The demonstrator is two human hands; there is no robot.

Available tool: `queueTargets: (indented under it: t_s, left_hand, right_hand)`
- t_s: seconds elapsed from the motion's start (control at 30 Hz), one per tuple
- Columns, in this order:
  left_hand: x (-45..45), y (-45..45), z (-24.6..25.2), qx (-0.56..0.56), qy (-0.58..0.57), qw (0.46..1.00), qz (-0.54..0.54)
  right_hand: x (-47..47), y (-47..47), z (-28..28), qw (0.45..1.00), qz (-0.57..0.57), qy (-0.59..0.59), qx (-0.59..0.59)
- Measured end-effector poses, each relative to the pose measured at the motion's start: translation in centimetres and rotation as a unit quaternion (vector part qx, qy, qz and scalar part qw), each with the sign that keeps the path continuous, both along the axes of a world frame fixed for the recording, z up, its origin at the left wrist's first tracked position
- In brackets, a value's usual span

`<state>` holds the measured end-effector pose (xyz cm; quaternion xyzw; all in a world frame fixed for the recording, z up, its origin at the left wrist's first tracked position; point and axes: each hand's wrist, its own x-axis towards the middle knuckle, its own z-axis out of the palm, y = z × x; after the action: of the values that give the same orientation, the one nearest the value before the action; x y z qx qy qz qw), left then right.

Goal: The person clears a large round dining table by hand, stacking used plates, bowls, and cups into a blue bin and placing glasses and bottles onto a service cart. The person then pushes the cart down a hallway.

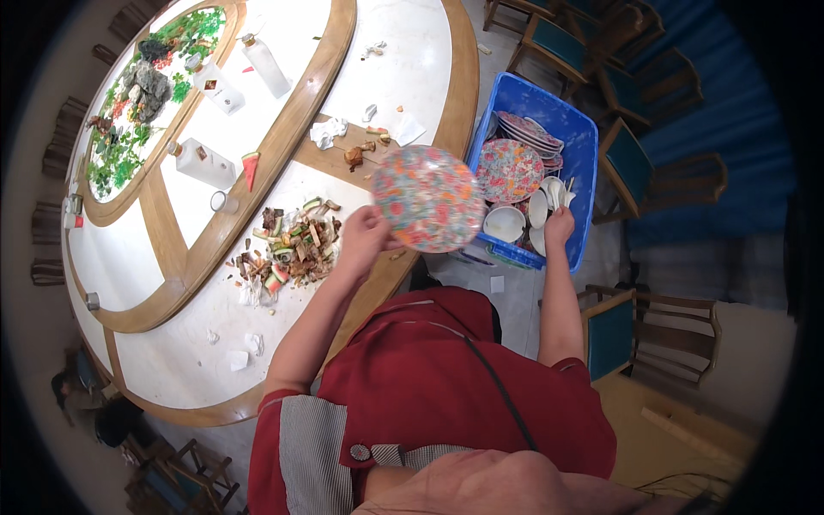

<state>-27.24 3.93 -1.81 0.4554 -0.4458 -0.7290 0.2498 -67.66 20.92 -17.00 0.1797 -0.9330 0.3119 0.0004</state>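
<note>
A round plate with a colourful floral pattern (428,198) is held by its edge in my left hand (364,238), over the rim of the table. Motion blurs its surface a little. To the right stands a blue plastic tub (582,135) filled with floral plates (510,170), white bowls (504,224) and spoons. My right hand (559,226) reaches into the tub's near right part, its fingers gripping several white spoons (555,192). Whether these still rest on the bowls, I cannot tell.
The large round table (193,357) bears a heap of food scraps (299,241), crumpled tissues (328,132), frosted bottles (205,164), a small glass (224,202) and a watermelon slice (250,168). Wooden chairs (627,167) with teal seats stand to the right. Another person (90,399) is at lower left.
</note>
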Motion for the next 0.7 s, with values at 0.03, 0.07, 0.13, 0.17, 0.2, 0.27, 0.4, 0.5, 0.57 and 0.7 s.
queueTargets:
  t_s: [0.03, 0.07, 0.13, 0.17, 0.2, 0.27, 0.4, 0.5, 0.57, 0.7]
  left_hand:
    - [-2.6, -0.2, -0.7, 0.012, 0.016, 1.0, -0.021]
    - [-5.2, -0.6, -1.6, 0.038, 0.007, 0.998, -0.047]
    - [-9.8, -0.7, -3.7, 0.074, 0.01, 0.994, -0.074]
    - [-12.2, -0.1, -4.8, 0.089, 0.037, 0.994, -0.058]
    - [-14.3, 0.1, -5.9, 0.104, 0.008, 0.992, -0.074]
    - [-18.1, 1.1, -8.3, 0.128, 0.013, 0.989, -0.072]
    - [-23.9, 4.2, -12.7, 0.094, 0.023, 0.995, -0.033]
    - [-25.3, 5.2, -13.9, 0.261, 0.055, 0.964, 0.001]
    - [-25.0, 4.6, -13.3, 0.312, 0.062, 0.947, -0.048]
    - [-21.8, 2.0, -10.2, 0.245, 0.053, 0.963, -0.102]
  right_hand:
    - [-0.7, 0.5, -0.8, 1.0, 0.027, -0.01, -0.01]
    - [-1.2, 0.6, -1.4, 0.999, 0.033, -0.015, -0.028]
    - [-1.4, 1.1, -1.4, 0.992, 0.117, 0.036, 0.018]
    - [-1.3, 1.6, -0.8, 0.988, 0.142, 0.043, -0.035]
    - [-0.9, 1.8, 0.0, 0.985, 0.147, -0.01, -0.09]
    - [0.2, 1.7, 2.0, 0.904, 0.029, -0.322, -0.28]
    - [0.9, 1.5, 5.8, 0.838, 0.005, -0.465, -0.287]
    - [-0.9, 0.3, 5.9, 0.894, 0.033, -0.398, -0.205]
    - [-2.8, -0.9, 5.2, 0.912, 0.058, -0.371, -0.167]
    - [-4.3, -4.3, 4.2, 0.94, 0.162, -0.284, -0.097]
